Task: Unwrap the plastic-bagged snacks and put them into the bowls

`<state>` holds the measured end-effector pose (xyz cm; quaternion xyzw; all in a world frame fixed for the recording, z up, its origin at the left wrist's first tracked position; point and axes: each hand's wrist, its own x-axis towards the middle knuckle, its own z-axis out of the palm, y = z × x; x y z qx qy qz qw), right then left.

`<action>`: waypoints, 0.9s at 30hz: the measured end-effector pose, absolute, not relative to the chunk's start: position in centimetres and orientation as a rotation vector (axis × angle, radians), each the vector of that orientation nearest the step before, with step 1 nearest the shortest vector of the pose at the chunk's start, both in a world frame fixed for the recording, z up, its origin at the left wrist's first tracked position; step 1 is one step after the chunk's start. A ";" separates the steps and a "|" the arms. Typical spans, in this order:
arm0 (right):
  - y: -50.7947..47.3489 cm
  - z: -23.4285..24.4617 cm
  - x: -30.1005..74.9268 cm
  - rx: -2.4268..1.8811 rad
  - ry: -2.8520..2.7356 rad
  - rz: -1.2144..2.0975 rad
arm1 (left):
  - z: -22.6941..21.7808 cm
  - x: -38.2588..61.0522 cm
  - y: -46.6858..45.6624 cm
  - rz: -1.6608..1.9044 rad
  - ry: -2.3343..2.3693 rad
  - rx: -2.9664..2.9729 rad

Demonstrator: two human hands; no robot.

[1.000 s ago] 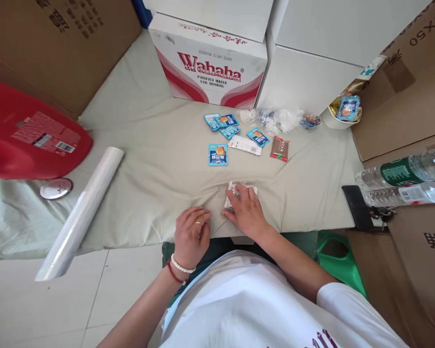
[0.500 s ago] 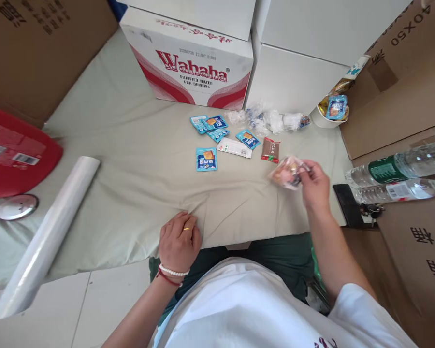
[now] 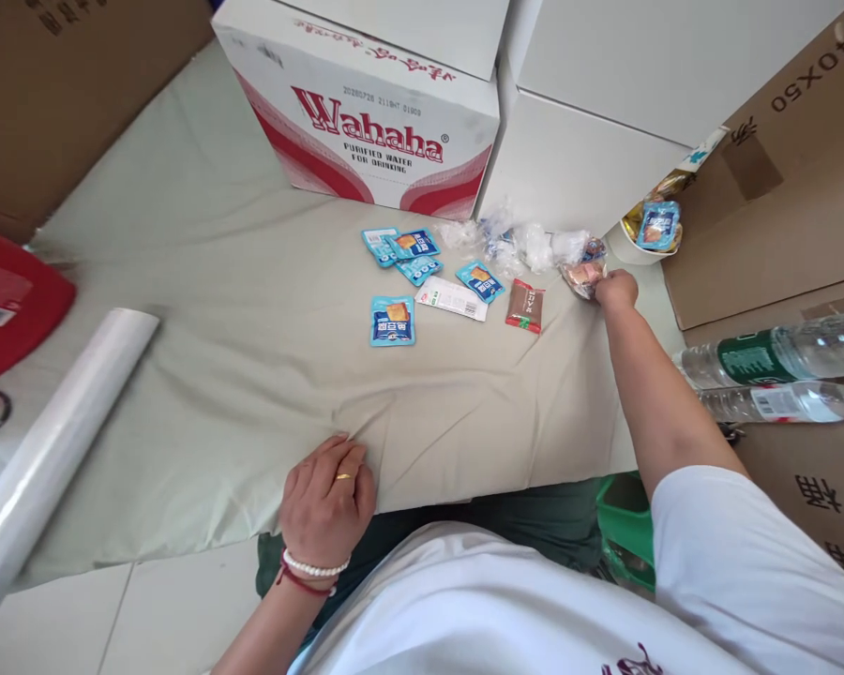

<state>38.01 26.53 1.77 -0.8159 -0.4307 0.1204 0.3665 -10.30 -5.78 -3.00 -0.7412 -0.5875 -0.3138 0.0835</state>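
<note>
My right hand (image 3: 617, 292) pinches a clear-wrapped pinkish snack packet (image 3: 583, 275) beside the row of crumpled clear wrappers (image 3: 533, 246). My left hand (image 3: 330, 495) lies palm down on the cloth at the near table edge, fingers together and slightly bent, nothing in it. Between and beyond the hands are a red-brown snack packet (image 3: 525, 307), a white packet (image 3: 451, 297) and a blue snack packet (image 3: 480, 280). Another blue packet (image 3: 393, 322) lies apart, nearer to me. Several overlapping blue packets (image 3: 409, 246) sit farther back.
A Wahaha carton (image 3: 386, 141) and white boxes (image 3: 591, 141) line the back. At right are a white tub (image 3: 639, 251) of snacks and plastic bottles (image 3: 808, 347). A clear film roll (image 3: 63, 441) and a red container (image 3: 14, 300) stand left; a green stool (image 3: 625, 525) is below.
My right hand has carried the pinkish packet away from me and slightly right, to the end of the wrapper row. My left hand stays on the cloth. The view has shifted a little.
</note>
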 end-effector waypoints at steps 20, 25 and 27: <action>13.1 4.4 26.5 -1.397 -0.823 1.191 | -2.1 -9.6 -6.1 -1.469 -1.950 -2.100; 1.0 2.0 22.0 -1.260 -0.625 1.379 | 0.9 -4.3 -3.9 -2.227 -2.743 -2.320; -1.8 1.4 20.8 -1.278 -0.578 1.394 | 1.5 -1.7 -2.3 -2.498 -2.925 -2.437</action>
